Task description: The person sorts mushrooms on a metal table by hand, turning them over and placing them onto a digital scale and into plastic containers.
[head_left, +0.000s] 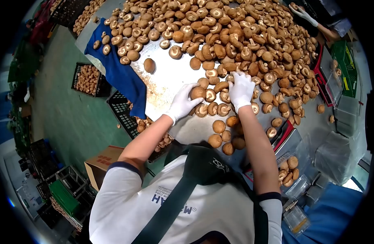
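My left hand (183, 101), in a white glove, has its thumb and fingers closed around a brown shiitake mushroom (198, 92) at the near edge of the pile. In a matching glove, my right hand (241, 91) is among the mushrooms to the right, its fingers curled; what lies under them is hidden. Between the hands are several shiitake, some with pale gills and stems turned up, such as one mushroom (210, 95). Closer to my body, a loose group of mushrooms (218, 126) rests on the metal table (162, 87).
A large shiitake heap (235, 36) covers the far table. Blue cloth (122, 77) drapes over the left edge. Crates of mushrooms, including a black crate (89, 79), stand on the floor. At right are a red-edged scale (282, 136) and clear plastic boxes (296, 221). Another person's gloved hand (304, 15) reaches in.
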`<action>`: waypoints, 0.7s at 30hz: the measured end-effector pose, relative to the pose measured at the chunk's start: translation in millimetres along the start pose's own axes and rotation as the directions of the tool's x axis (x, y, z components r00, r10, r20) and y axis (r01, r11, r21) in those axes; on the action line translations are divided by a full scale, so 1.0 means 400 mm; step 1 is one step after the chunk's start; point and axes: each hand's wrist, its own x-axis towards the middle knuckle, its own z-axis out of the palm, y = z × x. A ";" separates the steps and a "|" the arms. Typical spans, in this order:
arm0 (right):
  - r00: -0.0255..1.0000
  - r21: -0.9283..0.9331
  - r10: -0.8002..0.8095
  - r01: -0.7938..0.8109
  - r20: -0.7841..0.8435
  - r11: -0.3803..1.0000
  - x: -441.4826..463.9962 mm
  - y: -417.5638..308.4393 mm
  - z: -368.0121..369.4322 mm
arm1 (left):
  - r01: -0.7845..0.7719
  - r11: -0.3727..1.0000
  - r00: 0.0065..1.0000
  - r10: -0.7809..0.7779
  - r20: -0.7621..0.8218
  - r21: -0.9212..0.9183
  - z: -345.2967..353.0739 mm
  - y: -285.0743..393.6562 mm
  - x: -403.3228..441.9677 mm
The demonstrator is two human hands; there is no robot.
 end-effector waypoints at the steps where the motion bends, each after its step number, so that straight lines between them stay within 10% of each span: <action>1: 0.999 0.011 -0.015 0.015 0.045 1.000 -0.006 0.005 0.010 | 0.091 0.993 0.994 -0.087 0.063 -0.069 -0.010 0.013 0.000; 4: 0.992 0.026 -0.075 0.072 0.106 0.997 -0.080 0.007 -0.001 | 0.268 0.963 0.937 -0.255 0.239 -0.020 -0.036 0.019 -0.009; 9: 0.965 0.274 -0.194 0.238 -0.178 0.932 -0.212 -0.019 0.003 | -0.035 0.994 0.998 0.029 0.062 0.104 -0.018 -0.014 -0.029; 15: 0.987 0.498 -0.155 0.158 -0.047 0.852 -0.272 -0.045 -0.036 | -0.326 0.891 0.921 0.375 -0.107 0.316 0.041 0.075 0.182; 21: 0.986 0.655 -0.102 0.162 -0.129 0.738 -0.146 -0.021 -0.126 | -0.135 0.798 0.989 0.071 0.131 0.587 0.083 0.105 0.279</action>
